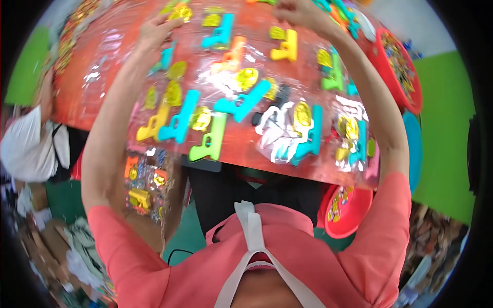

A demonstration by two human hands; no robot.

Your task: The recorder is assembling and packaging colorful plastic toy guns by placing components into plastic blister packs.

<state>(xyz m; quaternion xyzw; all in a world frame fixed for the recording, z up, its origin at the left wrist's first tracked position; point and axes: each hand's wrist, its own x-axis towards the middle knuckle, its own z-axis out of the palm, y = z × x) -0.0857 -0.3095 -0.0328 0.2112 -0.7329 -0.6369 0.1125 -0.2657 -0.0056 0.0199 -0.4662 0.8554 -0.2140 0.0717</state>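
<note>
Right hand (294,11) is near yellow toy pistol (291,45) pointing lengthwise away.

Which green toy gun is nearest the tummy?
The green plastic pistol at the red table's near edge; another green pistol, by the right forearm, lies farther.

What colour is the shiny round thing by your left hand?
The round thing by the left hand is yellow, seen in the head view.

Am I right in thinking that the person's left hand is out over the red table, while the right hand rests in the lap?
Not quite: the right hand is not in the lap; the head view shows it out over the red table too. The left hand is over the table, as you say.
</note>
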